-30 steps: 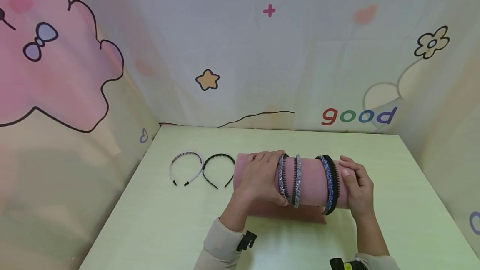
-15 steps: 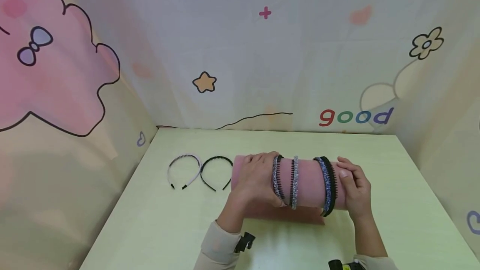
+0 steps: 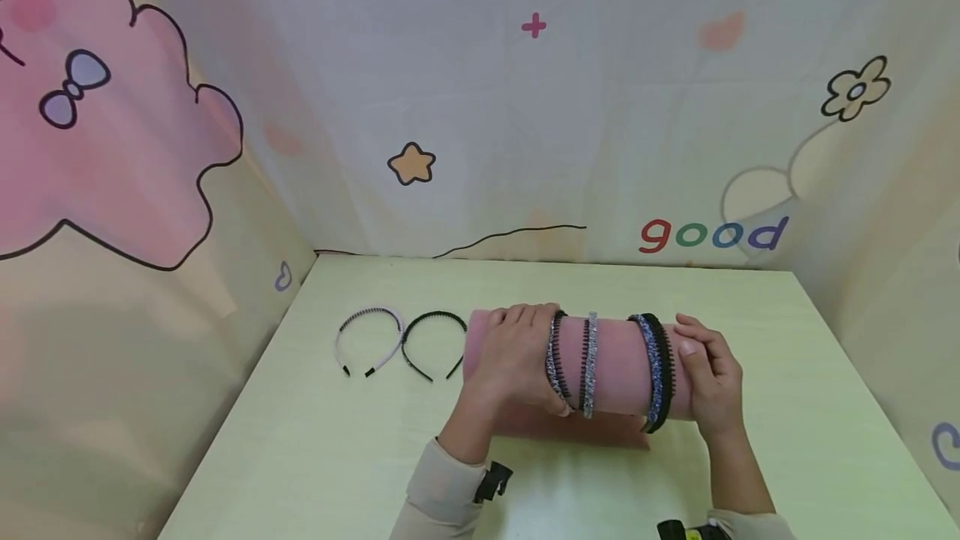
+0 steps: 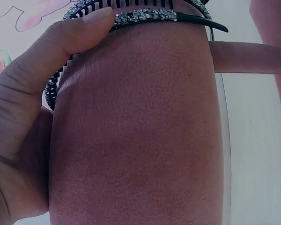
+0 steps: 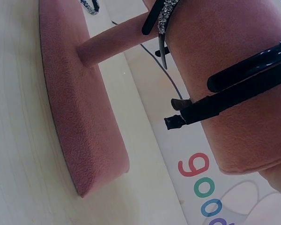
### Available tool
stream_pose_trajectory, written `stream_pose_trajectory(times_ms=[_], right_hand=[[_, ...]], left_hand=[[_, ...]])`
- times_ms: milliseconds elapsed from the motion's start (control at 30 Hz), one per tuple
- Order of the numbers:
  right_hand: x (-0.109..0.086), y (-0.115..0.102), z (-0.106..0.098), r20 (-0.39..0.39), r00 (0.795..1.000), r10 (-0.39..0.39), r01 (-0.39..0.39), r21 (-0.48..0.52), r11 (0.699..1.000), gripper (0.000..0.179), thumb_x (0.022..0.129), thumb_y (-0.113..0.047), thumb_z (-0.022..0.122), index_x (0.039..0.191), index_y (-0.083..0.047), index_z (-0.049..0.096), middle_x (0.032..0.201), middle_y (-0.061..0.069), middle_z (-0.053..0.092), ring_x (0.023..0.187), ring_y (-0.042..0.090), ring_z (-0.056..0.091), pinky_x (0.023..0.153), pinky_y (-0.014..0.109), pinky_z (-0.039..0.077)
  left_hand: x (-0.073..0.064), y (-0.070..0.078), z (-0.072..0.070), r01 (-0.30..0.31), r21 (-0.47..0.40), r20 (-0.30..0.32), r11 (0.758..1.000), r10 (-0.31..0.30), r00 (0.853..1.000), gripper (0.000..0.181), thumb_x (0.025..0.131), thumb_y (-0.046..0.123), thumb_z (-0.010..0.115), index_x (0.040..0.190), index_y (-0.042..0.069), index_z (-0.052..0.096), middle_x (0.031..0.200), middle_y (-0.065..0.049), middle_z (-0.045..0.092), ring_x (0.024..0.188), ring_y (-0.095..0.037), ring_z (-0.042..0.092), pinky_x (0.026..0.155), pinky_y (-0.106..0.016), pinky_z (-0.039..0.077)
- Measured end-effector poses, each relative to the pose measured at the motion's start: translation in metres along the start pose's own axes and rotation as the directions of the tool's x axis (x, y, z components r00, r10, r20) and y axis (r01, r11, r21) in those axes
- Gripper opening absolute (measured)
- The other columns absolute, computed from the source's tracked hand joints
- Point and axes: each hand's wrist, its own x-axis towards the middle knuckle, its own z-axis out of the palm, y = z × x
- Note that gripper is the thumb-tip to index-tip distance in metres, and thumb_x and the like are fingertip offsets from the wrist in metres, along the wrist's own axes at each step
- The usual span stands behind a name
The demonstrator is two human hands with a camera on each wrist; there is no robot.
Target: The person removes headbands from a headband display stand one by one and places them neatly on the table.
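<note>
A pink plush headband stand [image 3: 618, 365] has a horizontal roll on a post above a flat base [image 5: 84, 112]. Around the roll sit a silver glitter headband [image 3: 554, 361] at left, a second silver one [image 3: 591, 365], a blue glitter one [image 3: 649, 369] and a black one [image 3: 664, 373]. My left hand [image 3: 513, 361] lies over the roll's left part, its thumb pressing the leftmost silver headband [image 4: 145, 17] in the left wrist view; its other fingertips are hidden behind. My right hand [image 3: 718, 377] grips the roll's right end, thumb in front.
On the pale table [image 3: 360, 457], left of the stand, lie a white toothed headband [image 3: 396, 348] and a black toothed headband [image 3: 408, 357], side by side. A printed curtain [image 3: 487, 107] stands behind the table.
The leftmost silver headband has shifted slightly left along the roll with my left hand, widening its gap from the second one. My right hand keeps its hold. The head view has shifted a little.
</note>
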Motion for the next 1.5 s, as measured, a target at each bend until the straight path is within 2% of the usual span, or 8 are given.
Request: stream_pose_trajectory(times_ms=[233, 533, 600, 800, 1033, 1267, 1500], right_hand=[[0.000, 0.001, 0.000, -0.002, 1.000, -0.011, 0.011, 0.026, 1.000, 0.020, 0.093, 0.001, 0.048, 0.109, 0.010, 0.056, 0.123, 0.011, 0.056, 0.115, 0.019, 0.048, 0.092, 0.022, 0.035], [0.000, 0.000, 0.000, -0.002, 1.000, -0.006, 0.006, 0.010, 1.000, 0.021, 0.093, 0.000, 0.048, 0.109, 0.010, 0.056, 0.124, 0.012, 0.055, 0.115, 0.019, 0.047, 0.092, 0.022, 0.035], [0.000, 0.000, 0.001, 0.002, 1.000, 0.002, -0.002, 0.004, 1.000, 0.021, 0.093, -0.001, 0.048, 0.110, 0.010, 0.056, 0.124, 0.012, 0.054, 0.116, 0.019, 0.046, 0.092, 0.023, 0.035], [0.000, 0.000, 0.002, -0.003, 1.000, 0.024, -0.024, -0.021, 0.999, 0.023, 0.094, -0.004, 0.048, 0.111, 0.010, 0.055, 0.125, 0.012, 0.053, 0.117, 0.019, 0.045, 0.092, 0.023, 0.034], [-0.002, 0.001, 0.002, -0.007, 1.000, 0.030, -0.030, -0.026, 0.999, 0.022, 0.094, -0.003, 0.048, 0.110, 0.010, 0.055, 0.124, 0.011, 0.054, 0.118, 0.018, 0.045, 0.093, 0.025, 0.034], [-0.002, -0.002, 0.001, -0.011, 0.999, 0.031, -0.031, -0.048, 0.998, 0.022, 0.094, -0.004, 0.048, 0.110, 0.010, 0.054, 0.123, 0.010, 0.055, 0.118, 0.017, 0.046, 0.093, 0.025, 0.033], [-0.001, -0.002, 0.000, -0.009, 0.999, 0.030, -0.031, -0.041, 0.999, 0.023, 0.094, -0.004, 0.048, 0.111, 0.010, 0.054, 0.124, 0.011, 0.054, 0.119, 0.018, 0.045, 0.094, 0.025, 0.033]], left_hand=[[0.000, -0.004, -0.001, -0.010, -0.050, -0.002, 0.999, 0.009, 1.000, 0.125, 0.040, 0.067, 0.081, 0.140, 0.013, 0.031, 0.128, -0.002, 0.049, 0.118, -0.019, 0.041, 0.097, -0.039, 0.029], [-0.003, -0.007, -0.006, -0.008, -0.140, 0.024, 0.990, 0.012, 1.000, 0.122, 0.045, 0.065, 0.081, 0.144, 0.018, 0.029, 0.139, 0.003, 0.041, 0.125, -0.018, 0.036, 0.103, -0.038, 0.023], [-0.004, -0.008, -0.007, 0.006, -0.117, 0.032, 0.993, -0.002, 0.999, 0.120, 0.046, 0.067, 0.080, 0.145, 0.021, 0.030, 0.140, 0.005, 0.040, 0.126, -0.017, 0.035, 0.103, -0.038, 0.023], [-0.006, -0.011, -0.007, 0.047, 0.023, 0.028, 0.999, -0.047, 0.998, 0.119, 0.043, 0.080, 0.069, 0.145, 0.032, 0.030, 0.141, 0.005, 0.039, 0.127, -0.018, 0.034, 0.100, -0.044, 0.023], [-0.011, -0.017, -0.004, 0.052, -0.018, 0.005, 0.998, -0.052, 0.999, 0.118, 0.043, 0.076, 0.074, 0.144, 0.032, 0.032, 0.140, 0.001, 0.041, 0.127, -0.022, 0.034, 0.103, -0.051, 0.019], [-0.016, -0.023, 0.000, 0.013, -0.047, -0.048, 0.999, -0.015, 0.999, 0.117, 0.042, 0.072, 0.077, 0.142, 0.027, 0.036, 0.138, 0.000, 0.044, 0.126, -0.022, 0.036, 0.103, -0.048, 0.020], [-0.017, -0.028, -0.001, -0.032, -0.065, -0.092, 0.997, 0.026, 0.995, 0.110, 0.047, 0.073, 0.074, 0.140, 0.026, 0.039, 0.136, 0.001, 0.046, 0.124, -0.021, 0.039, 0.101, -0.046, 0.023]])
